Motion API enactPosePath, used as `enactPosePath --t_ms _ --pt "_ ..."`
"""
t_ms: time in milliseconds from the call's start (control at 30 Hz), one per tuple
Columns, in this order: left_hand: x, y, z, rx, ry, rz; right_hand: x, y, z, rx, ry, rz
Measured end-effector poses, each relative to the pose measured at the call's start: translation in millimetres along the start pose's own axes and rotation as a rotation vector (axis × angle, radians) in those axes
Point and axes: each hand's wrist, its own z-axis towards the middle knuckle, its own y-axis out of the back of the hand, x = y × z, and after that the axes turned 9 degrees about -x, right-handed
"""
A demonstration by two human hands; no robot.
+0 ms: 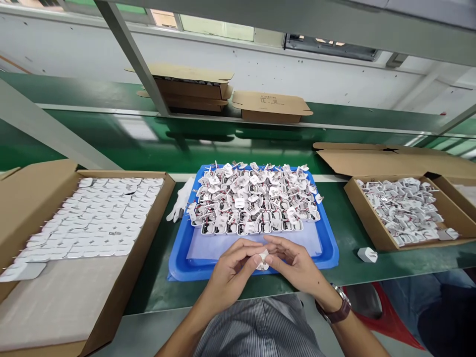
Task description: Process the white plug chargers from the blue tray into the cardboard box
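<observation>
Between both hands is a small white plug adapter point(262, 261) with metal prongs, held over the front edge of the tray. My left hand point(235, 266) grips it from the left, thumb and fingers closed on it. From the right, my right hand point(292, 261) presses its thumb against the same adapter, fingers curled behind. Just beyond sits a blue tray point(178, 255) lined with pale paper, holding rows of open white adapter housings point(253, 198) with wires and loose pronged covers. Much of the held adapter is hidden by my fingers.
A carton point(148, 233) of neatly laid white adapters stands left; another carton point(383, 233) of jumbled ones stands right. One adapter point(367, 255) lies on the green table point(334, 198). A white glove point(182, 201) lies behind the tray's left edge. Boxes point(273, 105) sit on the shelf behind.
</observation>
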Motion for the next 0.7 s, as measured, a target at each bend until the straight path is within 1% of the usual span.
enactPosePath --t_ms 100,167,233,267,333,400,500,567,700 --pt "-9 2.1 1 -0.001 0.068 -0.046 5 3 -2 0.004 -0.004 -0.042" --pt "-15 3.9 -1 0.001 0.150 -0.113 8 5 -5 -0.028 0.022 -0.096" --pt "-18 5.6 -4 0.028 0.223 -0.200 12 8 -10 -0.093 0.107 -0.166" --pt "-18 6.0 -6 0.044 0.234 -0.229 13 9 -13 -0.127 0.170 -0.201" --pt "-18 5.5 -10 0.046 0.207 -0.234 16 9 -18 -0.170 0.312 -0.264" --pt "-17 3.0 -13 0.020 0.157 -0.196 19 8 -23 -0.159 0.433 -0.316" --pt "-17 -2.7 -16 0.012 0.120 -0.123 21 4 -25 -0.126 0.523 -0.334" --pt "-19 -5.9 -17 0.015 0.110 -0.106 21 2 -24 -0.140 0.488 -0.266" --pt "-21 -7.8 -18 0.008 0.112 -0.160 16 1 -19 -0.180 0.265 -0.009"
